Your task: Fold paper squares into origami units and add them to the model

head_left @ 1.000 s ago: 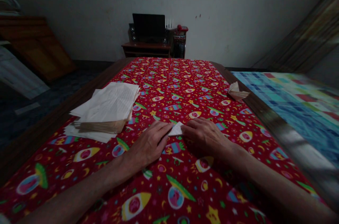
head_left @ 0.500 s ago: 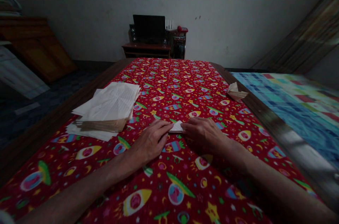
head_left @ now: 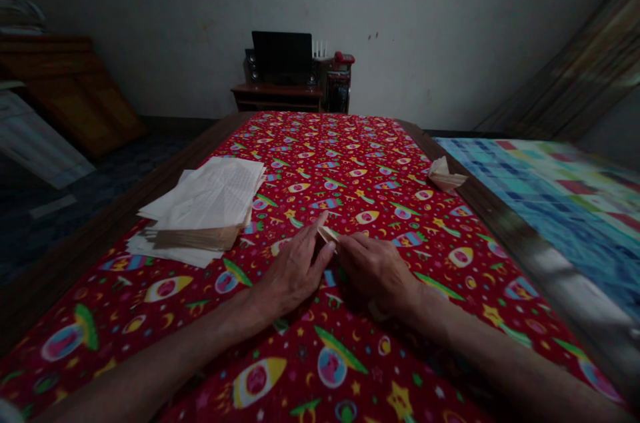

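A small folded piece of paper (head_left: 329,234) is between my hands, raised slightly and tilted, with its layered edge showing. My right hand (head_left: 377,270) pinches its right end, fingers bent and closed. My left hand (head_left: 293,273) has the paper's left end between its thumb and straight fingers; the fingertips point forward past the paper. To the left lies a stack of loose printed sheets (head_left: 210,196), the top ones white and creased, the lower ones yellowed. A folded paper shape (head_left: 445,174) stands near the right edge of the cloth.
A red patterned cloth (head_left: 330,356) covers the table, with a dark wooden border (head_left: 505,226) along its side. To the right is a bed with a checked cover (head_left: 540,210). Against the far wall stand a monitor (head_left: 283,58) and a red telephone (head_left: 344,58). A wooden cabinet (head_left: 70,93) is at left.
The folded paper has gone from lying flat to being tilted up between my hands. My left fingers have straightened forward and its thumb has spread; my right hand has moved slightly left and nearer me.
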The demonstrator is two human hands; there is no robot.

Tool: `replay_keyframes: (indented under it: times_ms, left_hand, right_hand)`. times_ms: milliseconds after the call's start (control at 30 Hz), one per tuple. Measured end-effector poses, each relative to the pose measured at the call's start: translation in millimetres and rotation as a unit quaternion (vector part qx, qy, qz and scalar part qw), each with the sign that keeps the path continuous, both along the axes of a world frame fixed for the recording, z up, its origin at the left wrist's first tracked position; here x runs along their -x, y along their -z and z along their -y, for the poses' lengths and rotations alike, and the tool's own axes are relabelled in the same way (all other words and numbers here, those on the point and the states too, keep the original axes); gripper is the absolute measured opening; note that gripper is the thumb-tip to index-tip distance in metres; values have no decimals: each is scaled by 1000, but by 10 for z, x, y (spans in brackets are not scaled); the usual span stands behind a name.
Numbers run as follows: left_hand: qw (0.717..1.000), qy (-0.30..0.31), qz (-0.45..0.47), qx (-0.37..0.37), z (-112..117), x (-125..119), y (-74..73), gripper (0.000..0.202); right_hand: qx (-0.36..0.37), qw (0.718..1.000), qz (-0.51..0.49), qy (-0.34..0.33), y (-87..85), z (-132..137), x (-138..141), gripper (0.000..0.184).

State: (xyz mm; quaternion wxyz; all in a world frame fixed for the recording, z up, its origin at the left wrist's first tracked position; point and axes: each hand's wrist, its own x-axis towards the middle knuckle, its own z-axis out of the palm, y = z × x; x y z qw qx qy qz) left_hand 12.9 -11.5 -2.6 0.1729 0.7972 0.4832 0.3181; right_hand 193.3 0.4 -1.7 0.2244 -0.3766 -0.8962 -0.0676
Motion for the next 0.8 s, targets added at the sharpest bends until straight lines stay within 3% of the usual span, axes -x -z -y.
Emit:
replay_keyframes:
  times_ms: [233,333,633,800]
  left_hand:
    - [999,-6,14,-33,-22,-71,9,36]
    - [999,-3,8,-39,-28,-86,22,38]
    - [998,-5,-52,-37,-106,26,6,39]
    - [995,1,-79,-58,-113,69,21,36]
  right_hand:
    - [132,980,-147,-2,7,64,74,17]
    - [154,972,-176,7,-13,62,61,15]
    - [181,971,-145,54,-1,-53,-10,15]
    - [145,981,-107,69,45,-58,-30,14]
